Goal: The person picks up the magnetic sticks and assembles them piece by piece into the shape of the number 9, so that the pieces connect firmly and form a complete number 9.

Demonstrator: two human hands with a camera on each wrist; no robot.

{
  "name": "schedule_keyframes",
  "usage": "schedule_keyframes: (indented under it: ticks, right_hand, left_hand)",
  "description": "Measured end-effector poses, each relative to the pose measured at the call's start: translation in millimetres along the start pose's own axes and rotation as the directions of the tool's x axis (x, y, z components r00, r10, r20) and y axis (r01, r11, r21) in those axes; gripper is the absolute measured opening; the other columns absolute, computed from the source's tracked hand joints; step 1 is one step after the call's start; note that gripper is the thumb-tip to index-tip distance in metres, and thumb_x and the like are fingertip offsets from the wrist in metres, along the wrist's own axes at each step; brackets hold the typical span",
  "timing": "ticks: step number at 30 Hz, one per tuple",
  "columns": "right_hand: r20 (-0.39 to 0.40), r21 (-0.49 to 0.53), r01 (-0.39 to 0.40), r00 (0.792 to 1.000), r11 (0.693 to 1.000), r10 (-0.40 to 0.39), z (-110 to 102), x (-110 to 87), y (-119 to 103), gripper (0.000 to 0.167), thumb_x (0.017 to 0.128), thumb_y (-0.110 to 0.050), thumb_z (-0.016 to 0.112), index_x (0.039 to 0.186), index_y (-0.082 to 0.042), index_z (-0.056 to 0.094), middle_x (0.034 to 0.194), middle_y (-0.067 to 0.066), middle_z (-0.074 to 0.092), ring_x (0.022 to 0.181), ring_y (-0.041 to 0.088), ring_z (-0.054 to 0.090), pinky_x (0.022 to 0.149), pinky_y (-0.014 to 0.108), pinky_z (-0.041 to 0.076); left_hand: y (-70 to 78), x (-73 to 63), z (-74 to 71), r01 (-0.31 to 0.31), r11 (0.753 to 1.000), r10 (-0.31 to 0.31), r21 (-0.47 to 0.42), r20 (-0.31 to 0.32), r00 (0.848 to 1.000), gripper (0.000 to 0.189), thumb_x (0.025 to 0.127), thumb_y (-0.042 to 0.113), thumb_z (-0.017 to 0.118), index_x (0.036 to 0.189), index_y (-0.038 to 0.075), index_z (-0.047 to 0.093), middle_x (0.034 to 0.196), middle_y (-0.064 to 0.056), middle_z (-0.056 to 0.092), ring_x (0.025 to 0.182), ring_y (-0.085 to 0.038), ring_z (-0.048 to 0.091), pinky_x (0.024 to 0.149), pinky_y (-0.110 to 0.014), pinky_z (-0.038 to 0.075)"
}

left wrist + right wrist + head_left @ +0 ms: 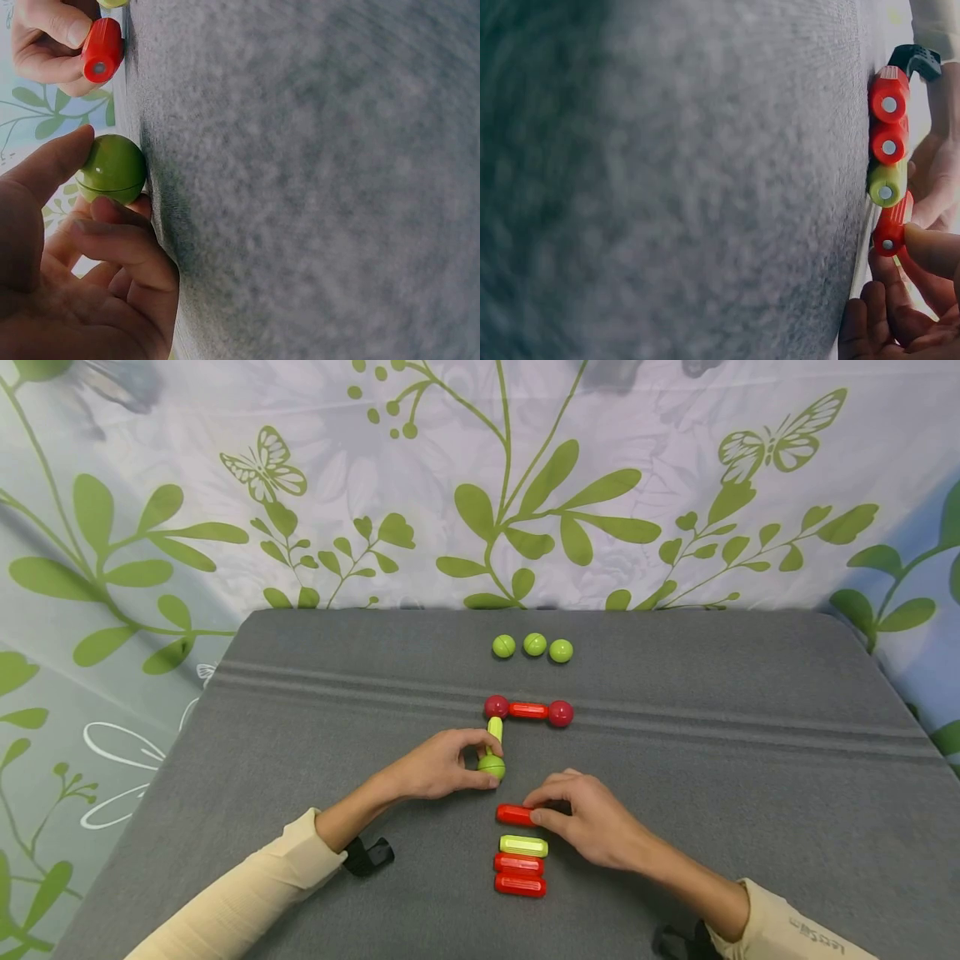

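Observation:
With thumb and fingers, my left hand [442,764] pinches a green ball [491,767] on the table. A yellow-green rod [494,732] runs from that ball up to a dark red ball [497,707]. A red rod [528,710] links this to a second dark red ball [560,713]. Nearer the front, my right hand [592,818] pinches the right end of another red rod [514,814]. In the right wrist view, a metal dot shows on the end of that held red rod [889,234].
Below the right hand's rod lie a yellow-green rod [523,846] and two red rods [519,864], stacked in a column. Three green balls [535,644] sit in a row towards the back of the grey table [300,693]. A patterned cloth [420,485] hangs behind.

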State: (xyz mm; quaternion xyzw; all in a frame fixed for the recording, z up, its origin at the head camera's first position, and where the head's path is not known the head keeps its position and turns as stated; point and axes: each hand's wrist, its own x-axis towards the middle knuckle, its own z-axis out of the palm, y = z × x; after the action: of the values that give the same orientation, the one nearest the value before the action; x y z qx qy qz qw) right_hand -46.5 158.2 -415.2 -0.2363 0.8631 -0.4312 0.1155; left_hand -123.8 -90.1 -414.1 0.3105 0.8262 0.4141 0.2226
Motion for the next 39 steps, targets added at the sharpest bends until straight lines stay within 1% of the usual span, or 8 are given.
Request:
schedule_keyframes:
  ticks: [3, 8, 17, 22, 26, 31, 39]
  right_hand:
    - [-0.018, -0.006, 0.009, 1.000, 1.000, -0.009, -1, 0.6, 1, 0.011, 0.091, -0.013, 0.071, 0.100, -0.016, 0.076, 0.093, -0.014, 0.066, 0.089, 0.010, 0.055, 0.076, 0.033, 0.047]
    - [-0.040, -0.015, -0.010, 0.999, 1.000, 0.009, -3, 1.7, 2, 0.012, 0.091, -0.011, 0.072, 0.100, -0.016, 0.076, 0.093, -0.016, 0.066, 0.089, 0.009, 0.055, 0.077, 0.032, 0.047]
    - [-0.063, -0.028, -0.008, 0.998, 1.000, 0.006, -6, 3.8, 4, 0.010, 0.092, -0.014, 0.071, 0.101, -0.014, 0.076, 0.095, -0.012, 0.067, 0.089, 0.010, 0.056, 0.077, 0.032, 0.047]
    - [-0.085, -0.043, -0.020, 0.996, 0.999, 0.016, -9, 5.3, 4, 0.012, 0.092, -0.010, 0.071, 0.102, -0.013, 0.076, 0.095, -0.012, 0.067, 0.090, 0.011, 0.056, 0.078, 0.034, 0.047]
    - [-0.106, -0.069, -0.031, 0.994, 0.997, 0.023, -12, 8.2, 3, 0.013, 0.091, -0.008, 0.071, 0.101, -0.013, 0.076, 0.093, -0.013, 0.066, 0.088, 0.011, 0.055, 0.077, 0.034, 0.047]
    - [-0.111, -0.086, -0.042, 0.993, 0.995, 0.032, -13, 11.8, 3, 0.013, 0.090, -0.009, 0.072, 0.102, -0.012, 0.076, 0.091, -0.014, 0.066, 0.086, 0.012, 0.054, 0.076, 0.034, 0.046]
    - [-0.141, -0.098, -0.051, 0.989, 0.994, 0.037, -17, 16.3, 3, 0.012, 0.090, -0.011, 0.072, 0.101, -0.011, 0.076, 0.091, -0.009, 0.067, 0.086, 0.012, 0.054, 0.076, 0.036, 0.046]
  left_hand:
    - [-0.1, -0.1, 0.1, 0.001, 1.000, -0.001, 0.002, -0.002, 1.000, 0.028, 0.086, 0.016, 0.078, 0.111, 0.012, 0.065, 0.094, 0.001, 0.058, 0.060, -0.005, 0.046, 0.056, -0.023, 0.039]
    - [0.1, -0.3, 0.3, 0.008, 1.000, -0.008, 0.012, -0.002, 1.000, 0.028, 0.086, 0.016, 0.078, 0.111, 0.012, 0.065, 0.094, 0.001, 0.058, 0.060, -0.006, 0.046, 0.057, -0.023, 0.039]
    - [-0.4, 0.0, 0.6, 0.021, 1.000, -0.021, 0.007, -0.002, 1.000, 0.029, 0.086, 0.015, 0.078, 0.112, 0.012, 0.065, 0.095, 0.001, 0.058, 0.061, -0.008, 0.047, 0.057, -0.023, 0.039]
    - [0.0, 0.1, 0.9, 0.024, 1.000, -0.024, 0.007, -0.003, 1.000, 0.028, 0.086, 0.016, 0.078, 0.112, 0.012, 0.065, 0.095, 0.001, 0.058, 0.061, -0.007, 0.047, 0.057, -0.023, 0.039]
    - [0.6, 0.1, 1.1, 0.019, 1.000, -0.019, 0.006, -0.004, 1.000, 0.028, 0.086, 0.015, 0.077, 0.111, 0.012, 0.065, 0.095, 0.001, 0.059, 0.060, -0.007, 0.047, 0.057, -0.023, 0.039]
    - [0.5, -0.2, 0.8, 0.008, 1.000, -0.008, -0.001, -0.005, 1.000, 0.028, 0.086, 0.014, 0.077, 0.111, 0.011, 0.065, 0.095, 0.000, 0.059, 0.060, -0.008, 0.047, 0.057, -0.024, 0.040]
    - [1.2, -0.3, 0.2, 0.001, 1.000, -0.001, -0.011, -0.006, 1.000, 0.028, 0.086, 0.014, 0.078, 0.111, 0.011, 0.065, 0.094, 0.000, 0.059, 0.058, -0.006, 0.047, 0.057, -0.023, 0.040]
